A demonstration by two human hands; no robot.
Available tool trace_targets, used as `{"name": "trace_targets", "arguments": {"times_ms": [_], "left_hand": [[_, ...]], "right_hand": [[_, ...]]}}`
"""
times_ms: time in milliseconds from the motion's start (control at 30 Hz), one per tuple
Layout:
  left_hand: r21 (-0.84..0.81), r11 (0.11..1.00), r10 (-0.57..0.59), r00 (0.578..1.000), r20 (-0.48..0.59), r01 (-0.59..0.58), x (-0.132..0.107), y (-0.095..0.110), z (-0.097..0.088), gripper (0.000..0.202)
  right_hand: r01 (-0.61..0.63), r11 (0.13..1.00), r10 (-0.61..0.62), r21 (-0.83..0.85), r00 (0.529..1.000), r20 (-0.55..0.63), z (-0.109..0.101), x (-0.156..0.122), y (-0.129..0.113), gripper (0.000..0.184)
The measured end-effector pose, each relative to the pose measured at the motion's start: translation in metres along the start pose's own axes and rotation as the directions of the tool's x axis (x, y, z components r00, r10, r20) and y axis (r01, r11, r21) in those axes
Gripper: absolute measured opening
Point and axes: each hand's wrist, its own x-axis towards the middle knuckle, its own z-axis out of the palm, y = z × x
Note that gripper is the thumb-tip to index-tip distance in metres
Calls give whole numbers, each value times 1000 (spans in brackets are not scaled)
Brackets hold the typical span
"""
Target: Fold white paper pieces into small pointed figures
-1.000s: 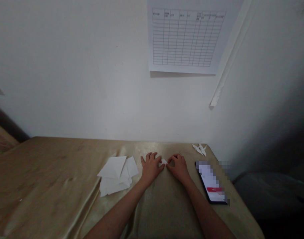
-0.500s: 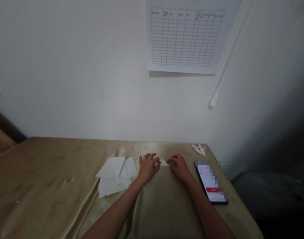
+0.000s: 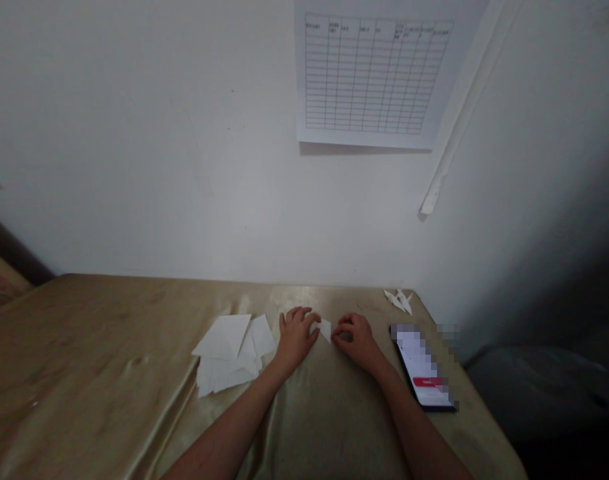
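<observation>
A small folded piece of white paper (image 3: 325, 330) lies just above the table between my two hands. My left hand (image 3: 295, 337) has its thumb and index finger closed on the left side of the paper, with the other fingers spread behind. At the right edge of the paper, my right hand (image 3: 357, 339) is curled, thumb and index fingertips drawn toward each other against that edge. The fingers partly hide the paper's left corner. To the left of my left hand lies a loose pile of white paper sheets (image 3: 224, 340), several of them overlapping at angles.
A phone (image 3: 419, 367) with a lit screen lies right of my right arm. Small folded paper pieces (image 3: 398, 301) rest at the table's back right corner. A gold-brown cloth (image 3: 109, 347) covers the table, creased at left. A printed sheet (image 3: 364, 80) hangs on the wall behind.
The folded paper has turned: its flat edge, which faced me, now stands at the right. My right hand has shifted slightly along with it; my left hand has hardly moved.
</observation>
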Motion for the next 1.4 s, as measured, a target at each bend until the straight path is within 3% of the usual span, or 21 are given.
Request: {"name": "trace_targets", "arguments": {"times_ms": [200,433,967,1067,1200,1400], "left_hand": [[30,1000,-5,1000,-22,5,1,1,1,14],[51,998,-31,999,-19,32,3,4,-1,14],[7,1000,-9,997,70,9,-1,6,-1,46],[-20,1000,12,997,79,-10,-1,4,-1,39],[-40,999,13,996,83,-10,1,1,-3,14],[-33,999,4,998,69,-2,5,-3,1,13]], "right_hand": [[15,999,-17,-42,999,-30,1,1,-7,27],[9,997,-11,-81,1000,-20,6,1,-4,25],[-2,997,-1,-78,999,-41,7,5,-4,26],[-1,996,-2,-88,999,-36,7,6,-4,21],[2,996,-6,-86,999,-41,7,6,-4,15],[12,993,-19,-114,998,-62,9,7,-4,11]]}}
